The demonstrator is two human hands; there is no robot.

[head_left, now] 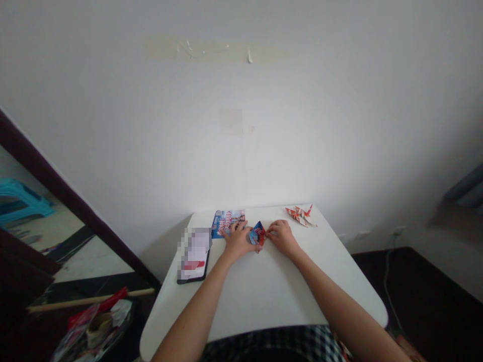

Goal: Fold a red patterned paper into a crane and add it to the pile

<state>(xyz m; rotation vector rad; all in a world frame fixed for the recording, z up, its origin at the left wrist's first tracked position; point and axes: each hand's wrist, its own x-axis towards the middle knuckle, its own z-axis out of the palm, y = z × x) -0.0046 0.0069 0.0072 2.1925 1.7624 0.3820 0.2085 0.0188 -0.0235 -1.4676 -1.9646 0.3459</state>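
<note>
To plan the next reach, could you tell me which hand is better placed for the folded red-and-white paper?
Probably the right hand: it is nearer the folded paper, while the left hand lies left of the blue-and-red piece.

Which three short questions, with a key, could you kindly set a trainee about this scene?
1. True or false: the phone lies to the left of the folded blue-and-red paper.
2. What lies near the far right corner of the table? A) a cup; B) a folded red-and-white paper figure; C) scissors.
3. Which hand has fingers reaching over the leaflet?

Key: 1 true; 2 B; 3 the left hand.
</note>
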